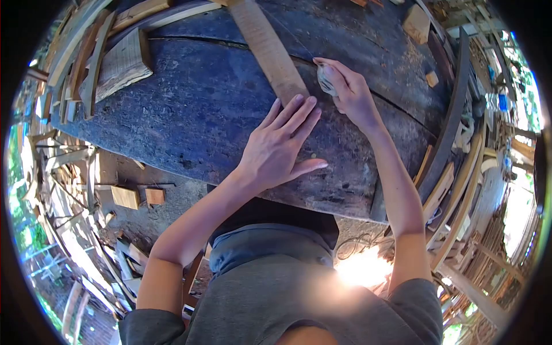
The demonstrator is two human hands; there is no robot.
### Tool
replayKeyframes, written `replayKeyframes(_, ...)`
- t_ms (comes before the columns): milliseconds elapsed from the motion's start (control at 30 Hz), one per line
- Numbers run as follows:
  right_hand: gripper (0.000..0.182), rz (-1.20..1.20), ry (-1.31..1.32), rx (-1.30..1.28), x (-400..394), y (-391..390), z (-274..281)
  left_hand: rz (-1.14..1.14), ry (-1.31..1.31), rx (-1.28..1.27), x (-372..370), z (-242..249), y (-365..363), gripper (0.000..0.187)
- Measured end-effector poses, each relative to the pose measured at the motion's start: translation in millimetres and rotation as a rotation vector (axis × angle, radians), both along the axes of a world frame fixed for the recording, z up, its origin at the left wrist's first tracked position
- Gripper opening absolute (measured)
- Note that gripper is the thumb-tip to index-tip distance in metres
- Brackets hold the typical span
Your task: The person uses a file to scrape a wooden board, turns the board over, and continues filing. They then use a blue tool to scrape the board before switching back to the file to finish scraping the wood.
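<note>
Wooden strip (265, 49) lies slantwise on the dark worktop (190, 109), running from the top edge of the frame down to just above its centre. The left hand (271, 146) rests palm-down at the strip's lower end, fingers extended over it and thumb spread apart; its grip is not closed around anything. The right hand (353, 98), upper centre-right, has its grip closed around a pale bundle (326, 80). A thin line (287, 33) slants from the top of the frame towards its fingertips.
</note>
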State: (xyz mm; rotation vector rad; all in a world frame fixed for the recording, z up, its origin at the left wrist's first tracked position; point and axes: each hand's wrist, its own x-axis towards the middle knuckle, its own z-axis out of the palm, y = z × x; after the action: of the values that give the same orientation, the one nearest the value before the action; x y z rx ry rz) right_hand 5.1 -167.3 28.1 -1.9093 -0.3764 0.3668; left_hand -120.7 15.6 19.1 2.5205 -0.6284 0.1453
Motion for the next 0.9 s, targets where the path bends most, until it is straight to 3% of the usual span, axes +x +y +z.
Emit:
replayKeyframes(300,0.038,0.039,-0.235,-0.168,-38,-12,0,-0.111,0.125,0.06,-88,14,-8,0.102)
replayKeyframes(433,0.035,0.051,-0.27,-0.166,-57,-11,1,-0.161,0.079,0.001,-90,2,1,0.092)
replayKeyframes(500,0.037,0.141,-0.615,-0.228,-63,-8,-3,-0.142,0.03,-0.019,-81,0,14,0.087)
replayKeyframes(667,0.049,0.269,-0.617,-0.507,-103,-10,10,-0.009,-0.024,-0.072,-68,-7,26,0.066)
replayKeyframes(833,0.052,0.274,-0.784,-0.803,-64,16,1,0.054,-0.07,-0.006,-72,-19,22,0.062)
replayKeyframes(900,0.049,0.198,-0.833,-0.743,-25,39,-10,0.038,-0.089,0.027,-72,-19,25,0.059)
